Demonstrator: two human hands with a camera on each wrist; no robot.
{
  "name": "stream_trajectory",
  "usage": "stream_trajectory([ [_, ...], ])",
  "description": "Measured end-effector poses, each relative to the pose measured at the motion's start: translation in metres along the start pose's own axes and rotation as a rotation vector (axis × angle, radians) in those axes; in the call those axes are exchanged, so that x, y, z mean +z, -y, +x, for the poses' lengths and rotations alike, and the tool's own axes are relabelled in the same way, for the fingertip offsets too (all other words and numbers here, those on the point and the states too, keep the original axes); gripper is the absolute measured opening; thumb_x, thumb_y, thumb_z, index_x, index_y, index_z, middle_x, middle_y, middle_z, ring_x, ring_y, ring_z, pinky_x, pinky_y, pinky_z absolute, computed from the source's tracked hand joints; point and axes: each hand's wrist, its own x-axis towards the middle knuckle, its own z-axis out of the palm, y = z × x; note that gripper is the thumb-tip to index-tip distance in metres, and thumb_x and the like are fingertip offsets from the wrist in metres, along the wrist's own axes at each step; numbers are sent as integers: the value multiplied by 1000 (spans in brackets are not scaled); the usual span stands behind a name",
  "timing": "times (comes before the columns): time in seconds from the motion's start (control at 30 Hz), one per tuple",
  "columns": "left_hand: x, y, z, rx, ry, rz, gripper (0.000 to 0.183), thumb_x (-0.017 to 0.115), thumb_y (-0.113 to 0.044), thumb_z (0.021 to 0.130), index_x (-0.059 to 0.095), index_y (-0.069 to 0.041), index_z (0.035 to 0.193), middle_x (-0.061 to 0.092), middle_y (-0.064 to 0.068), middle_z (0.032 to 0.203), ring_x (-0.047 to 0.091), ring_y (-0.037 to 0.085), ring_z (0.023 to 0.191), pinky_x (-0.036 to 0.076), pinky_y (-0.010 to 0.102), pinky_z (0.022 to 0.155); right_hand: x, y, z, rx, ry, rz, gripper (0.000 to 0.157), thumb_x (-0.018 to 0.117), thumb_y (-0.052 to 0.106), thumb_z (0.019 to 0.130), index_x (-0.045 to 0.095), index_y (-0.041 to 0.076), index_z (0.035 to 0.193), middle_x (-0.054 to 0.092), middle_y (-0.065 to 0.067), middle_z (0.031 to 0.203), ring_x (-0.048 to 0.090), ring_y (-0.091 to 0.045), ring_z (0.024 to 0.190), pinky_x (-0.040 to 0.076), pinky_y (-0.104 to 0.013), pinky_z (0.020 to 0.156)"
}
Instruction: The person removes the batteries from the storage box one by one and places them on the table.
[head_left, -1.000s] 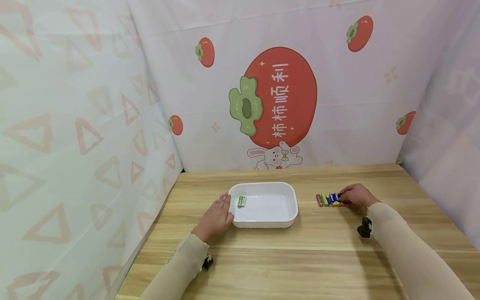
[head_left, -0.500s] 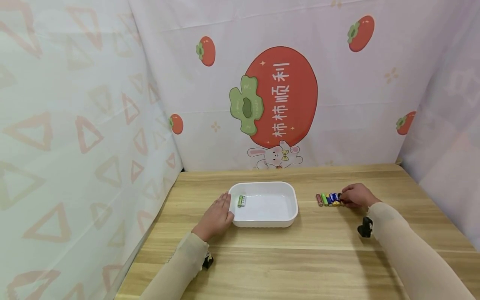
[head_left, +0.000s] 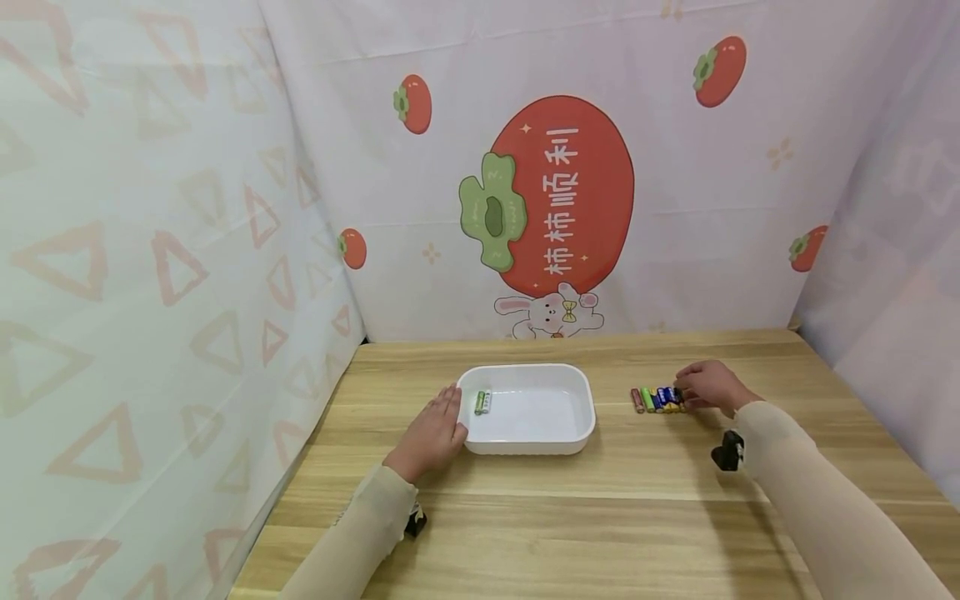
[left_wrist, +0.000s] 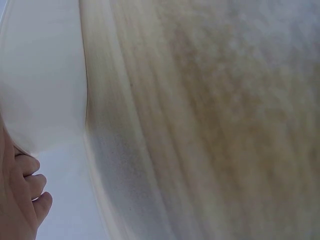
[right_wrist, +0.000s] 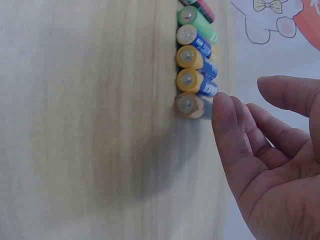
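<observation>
A white rectangular dish (head_left: pixel 536 417) sits on the table, holding a green battery (head_left: pixel 480 403) and a pale one side by side near its left wall. Against the dish's left side rests my left hand (head_left: pixel 429 437), fingers extended along the rim; the left wrist view catches only part of that hand (left_wrist: pixel 22 190). My right hand (head_left: pixel 712 388) is at the right end of a row of batteries (head_left: pixel 658 400). In the right wrist view its thumb and fingers are apart with nothing between them, and a fingertip is close to the copper-coloured end battery (right_wrist: pixel 188 106).
The wooden table (head_left: pixel 570 533) runs back to a printed cloth (head_left: pixel 420 183) with red fruit and a rabbit. Another cloth wall (head_left: pixel 172 275) stands at the left. In the row, red, green, blue and yellow batteries lie close together.
My right hand has loosened at the end of the battery row and risen slightly away from it, uncovering more of the row's end. The left hand and the dish have not moved.
</observation>
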Motion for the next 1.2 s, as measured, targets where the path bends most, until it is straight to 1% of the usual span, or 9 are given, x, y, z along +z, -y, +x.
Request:
stream_trajectory([
  [0.27, -3, -2, -1, -10, 9, -1, 61, 41, -22, 100, 22, 8, 151, 23, 22, 156, 22, 34, 143, 23, 46, 114, 9, 19, 4, -53, 20, -7, 48, 48, 14, 102, 40, -20, 135, 49, -37, 127, 62, -33, 97, 56, -42, 81],
  [0.4, -2, -1, -1, -3, -3, 1, 62, 39, -22, 99, 22, 8, 151, 23, 23, 156, 23, 35, 143, 22, 46, 114, 14, 30, 6, -70, 31, -9, 46, 47, 15, 102, 42, -18, 134, 48, -36, 127, 61, -36, 100, 55, -43, 83],
  [0.5, -2, 0, 0, 6, -17, -1, 62, 39, -22, 99, 23, 9, 150, 24, 23, 155, 24, 36, 143, 22, 45, 114, 18, 36, 8, -83, 40, -7, 46, 47, 16, 103, 42, -17, 134, 47, -35, 129, 59, -39, 105, 54, -43, 85],
  [0.63, -2, 0, 0, 14, -10, 3, 61, 40, -21, 99, 23, 9, 150, 24, 24, 155, 24, 36, 142, 22, 45, 114, 25, 45, 11, -92, 51, 19, 45, 47, 15, 103, 42, -16, 135, 47, -34, 130, 57, -42, 109, 53, -45, 87],
  [0.73, -1, 1, 0, 18, -3, 3, 62, 40, -22, 100, 23, 8, 150, 24, 24, 155, 23, 36, 143, 22, 44, 115, 32, 54, 14, -89, 53, 29, 42, 49, 14, 102, 45, -15, 133, 51, -31, 125, 58, -40, 105, 52, -47, 88],
  [0.87, 2, 4, 1, 25, -12, 17, 62, 40, -24, 100, 22, 8, 150, 23, 24, 156, 23, 36, 143, 21, 44, 115, 41, 69, 21, -94, 53, 15, 39, 52, 14, 100, 49, -13, 129, 57, -25, 117, 62, -29, 94, 53, -45, 87],
  [0.97, 1, 3, 1, 21, -6, 25, 63, 40, -24, 100, 21, 9, 150, 23, 24, 156, 23, 36, 143, 21, 44, 115, 48, 78, 25, -104, 62, 5, 38, 53, 14, 100, 51, -13, 127, 58, -23, 116, 62, -24, 91, 54, -44, 86],
  [1.1, -1, 2, 0, 12, 8, 15, 63, 40, -24, 99, 22, 9, 150, 22, 23, 156, 22, 36, 143, 21, 44, 115, 58, 88, 28, -111, 71, 3, 37, 53, 13, 100, 52, -12, 127, 58, -24, 117, 62, -29, 95, 54, -43, 86],
  [1.2, 0, 3, 1, 16, 0, 12, 64, 40, -25, 99, 23, 9, 150, 22, 23, 156, 23, 36, 143, 22, 45, 115, 65, 94, 31, -109, 73, 10, 36, 52, 13, 100, 53, -11, 126, 57, -23, 117, 62, -29, 95, 55, -42, 84],
])
